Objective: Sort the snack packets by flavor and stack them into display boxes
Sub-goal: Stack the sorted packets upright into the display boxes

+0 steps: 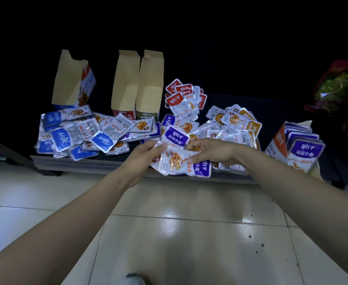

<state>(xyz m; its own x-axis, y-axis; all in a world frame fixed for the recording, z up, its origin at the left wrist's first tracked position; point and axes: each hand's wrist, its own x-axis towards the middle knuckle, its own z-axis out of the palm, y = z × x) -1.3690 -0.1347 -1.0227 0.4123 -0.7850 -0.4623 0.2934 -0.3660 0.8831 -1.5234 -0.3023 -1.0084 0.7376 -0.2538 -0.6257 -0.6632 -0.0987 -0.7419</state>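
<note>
Pale, glossy floor tiles [189,247] are reflecting overhead light in soft patches; dark grout lines are crossing them, and small dark specks are showing at right. A low dark table [76,163] is standing across the far side. Beyond it, the room is lying in darkness.

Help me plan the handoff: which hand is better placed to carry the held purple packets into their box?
Likely right. The right hand grips the purple packets, and the box holding purple packets stands on that side; the left hand is farther from it.
</note>
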